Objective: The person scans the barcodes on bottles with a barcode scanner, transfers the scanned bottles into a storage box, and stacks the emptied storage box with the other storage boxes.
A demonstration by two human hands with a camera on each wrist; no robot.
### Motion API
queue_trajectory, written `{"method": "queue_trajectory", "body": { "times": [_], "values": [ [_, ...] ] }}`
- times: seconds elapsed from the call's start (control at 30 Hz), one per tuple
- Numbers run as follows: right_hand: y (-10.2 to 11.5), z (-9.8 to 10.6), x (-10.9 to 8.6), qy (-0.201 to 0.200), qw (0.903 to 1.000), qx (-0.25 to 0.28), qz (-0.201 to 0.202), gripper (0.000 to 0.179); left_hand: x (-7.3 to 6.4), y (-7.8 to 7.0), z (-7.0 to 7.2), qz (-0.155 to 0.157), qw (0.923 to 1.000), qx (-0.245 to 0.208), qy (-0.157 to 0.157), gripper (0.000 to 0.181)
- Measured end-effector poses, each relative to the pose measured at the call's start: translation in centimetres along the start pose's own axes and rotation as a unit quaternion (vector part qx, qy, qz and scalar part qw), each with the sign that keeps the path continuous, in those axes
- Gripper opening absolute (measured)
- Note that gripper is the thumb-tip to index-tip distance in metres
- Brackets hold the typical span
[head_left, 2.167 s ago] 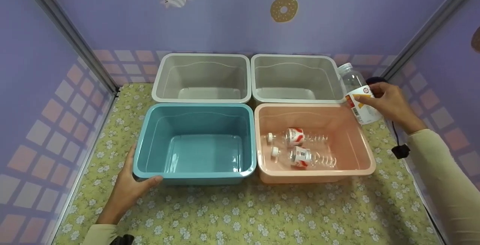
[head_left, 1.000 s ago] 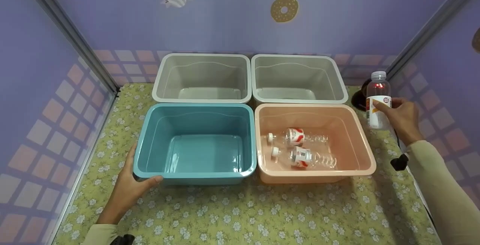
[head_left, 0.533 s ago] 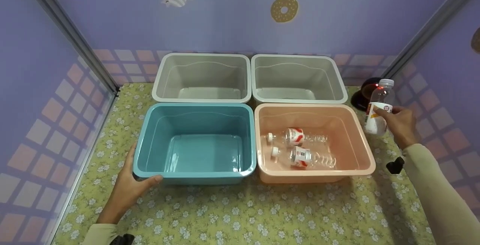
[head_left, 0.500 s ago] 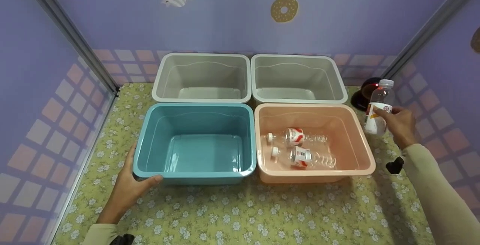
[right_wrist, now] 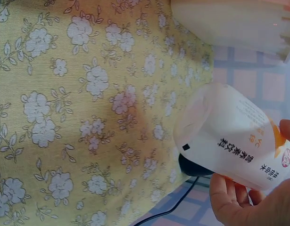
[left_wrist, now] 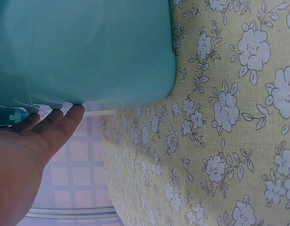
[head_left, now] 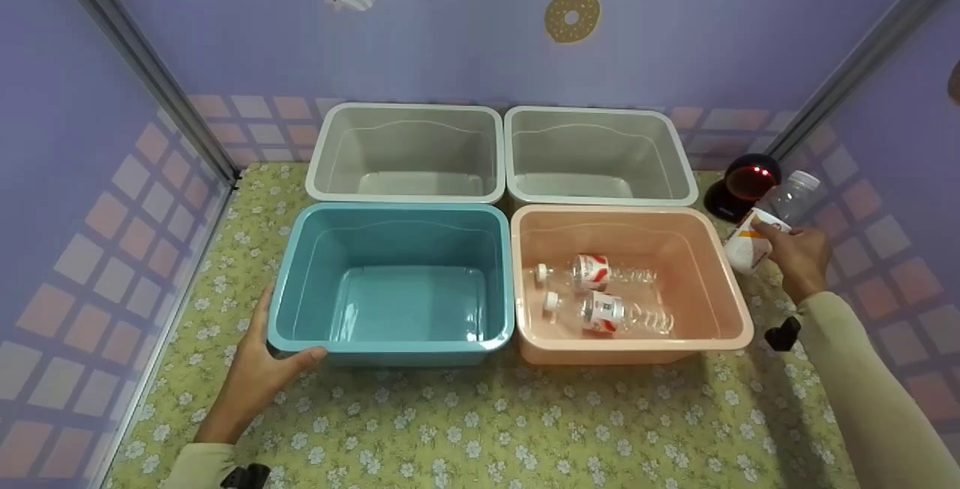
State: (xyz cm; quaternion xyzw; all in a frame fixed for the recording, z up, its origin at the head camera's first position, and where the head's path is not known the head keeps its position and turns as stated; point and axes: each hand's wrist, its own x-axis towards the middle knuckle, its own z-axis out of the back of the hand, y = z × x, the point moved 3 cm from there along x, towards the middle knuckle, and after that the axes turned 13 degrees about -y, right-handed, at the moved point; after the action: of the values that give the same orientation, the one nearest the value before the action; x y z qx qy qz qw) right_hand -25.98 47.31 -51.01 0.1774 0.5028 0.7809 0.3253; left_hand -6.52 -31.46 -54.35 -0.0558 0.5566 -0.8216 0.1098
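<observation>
My right hand (head_left: 801,258) pinches a clear plastic bottle (right_wrist: 239,141) by its white label, which carries orange marks and dark lettering. The bottle is held above the table, its white cap tilted up to the right. Just behind it stands a black desktop scanner (head_left: 726,200) with red lights lit on its round face. My left hand (head_left: 259,373) rests at the front left corner of a blue bin (head_left: 390,349). Its thumb lies along the front below the rim, and its fairly straight fingers (left_wrist: 64,123) touch the side wall.
Two clear bottles (head_left: 602,311) with red and white labels lie in the peach bin (head_left: 637,345). Behind stand two grey bins, a left one (head_left: 405,198) and a right one (head_left: 600,201). A black cord (right_wrist: 178,205) runs from the scanner. Purple walls enclose the flowered table (head_left: 450,421).
My right hand has carried the bottle from beside the peach bin to the scanner, lowered it slightly and tipped its cap end rightward. The left hand has stayed at the blue bin.
</observation>
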Motion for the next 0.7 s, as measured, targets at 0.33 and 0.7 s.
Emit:
{"method": "queue_trajectory", "body": {
  "times": [0.33,0.7],
  "values": [
    [-1.1,-0.1,0.1,-0.034,0.9951,0.087,-0.032,0.042,-0.2,0.0,-0.2,-0.01,0.9996,-0.028,0.002,0.123],
    [-1.4,0.2,0.9,-0.067,0.9973,0.004,-0.027,0.048,-0.1,0.1,-0.1,-0.003,0.9999,-0.01,0.002,0.124]
  ]
}}
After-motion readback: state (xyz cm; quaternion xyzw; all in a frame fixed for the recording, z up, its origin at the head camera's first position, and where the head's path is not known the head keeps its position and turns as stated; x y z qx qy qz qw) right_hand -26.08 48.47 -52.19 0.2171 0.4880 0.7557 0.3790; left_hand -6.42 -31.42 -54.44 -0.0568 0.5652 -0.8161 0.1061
